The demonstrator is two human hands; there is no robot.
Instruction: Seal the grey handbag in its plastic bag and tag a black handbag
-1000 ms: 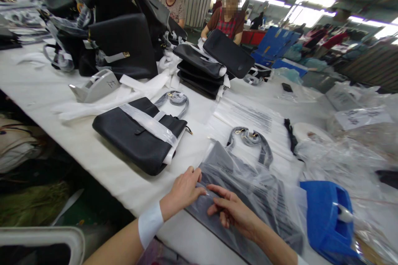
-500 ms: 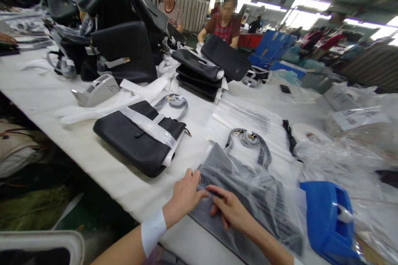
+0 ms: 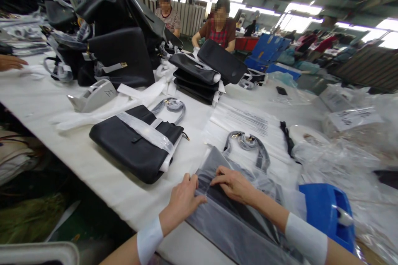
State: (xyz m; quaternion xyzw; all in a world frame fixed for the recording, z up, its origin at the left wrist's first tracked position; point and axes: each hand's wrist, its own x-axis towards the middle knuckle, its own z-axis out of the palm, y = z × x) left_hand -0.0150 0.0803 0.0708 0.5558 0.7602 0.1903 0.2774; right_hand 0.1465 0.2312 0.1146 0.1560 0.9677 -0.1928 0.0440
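A black handbag in a clear plastic bag (image 3: 224, 227) lies flat at the table's front edge. At its left side my left hand (image 3: 183, 201) has its fingers curled on the plastic, the thumb sticking out to the right. My right hand (image 3: 234, 185) rests over the plastic's upper part, fingertips pinched together on the film. Just beyond lies a wrapped shoulder strap (image 3: 263, 153), looped. To the left sits another black handbag (image 3: 133, 145) with a white wrap band, its own coiled strap (image 3: 174, 105) behind it.
A grey tape dispenser (image 3: 95, 96) stands at left, a blue tape dispenser (image 3: 326, 215) at right. Stacked black bags (image 3: 195, 83) and a large bag pile (image 3: 121, 54) stand behind. Flat plastic bags (image 3: 239, 120) lie mid-table. A co-worker's hand (image 3: 12, 63) shows at far left; other people stand across.
My right hand has moved up and away from my left thumb, its spread fingers now drawn together on the plastic. My left hand stays at the edge. A co-worker's hand has reached in at left.
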